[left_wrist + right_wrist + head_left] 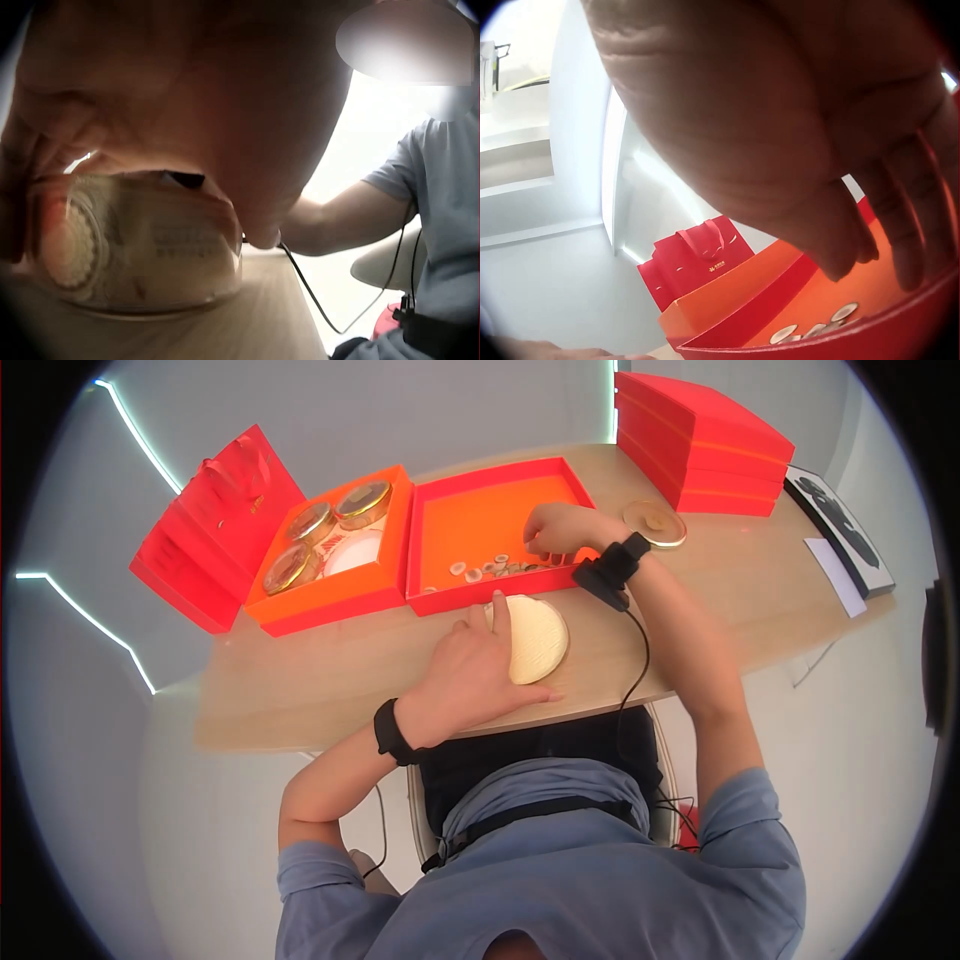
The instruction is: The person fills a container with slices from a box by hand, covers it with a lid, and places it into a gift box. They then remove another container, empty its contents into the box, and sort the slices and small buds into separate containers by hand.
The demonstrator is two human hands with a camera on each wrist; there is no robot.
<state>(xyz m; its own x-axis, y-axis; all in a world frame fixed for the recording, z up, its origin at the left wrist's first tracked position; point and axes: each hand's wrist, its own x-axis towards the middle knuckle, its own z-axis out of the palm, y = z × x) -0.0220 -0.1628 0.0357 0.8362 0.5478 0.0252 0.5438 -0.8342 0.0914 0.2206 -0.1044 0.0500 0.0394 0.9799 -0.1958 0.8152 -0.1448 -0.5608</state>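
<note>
In the head view, my left hand (468,668) spans the side of a round, clear-walled jar (540,640) with a pale top, thumb at the near side and fingers at the far side. The left wrist view shows the jar (157,247) upright on the table below my left palm (180,90). My right hand (565,532) reaches down into the orange-lined red box half (460,520), by small round pale slices (473,575). In the right wrist view its fingers (896,217) hang down near the slices (784,334); nothing shows held.
At the left, another box half (335,605) holds several gold-rimmed jars and a white round thing, beside a red bag (200,540). A round clear lid (655,523) lies right of my right hand. Stacked red boxes (700,450) and a black-and-white box (850,530) stand farther right.
</note>
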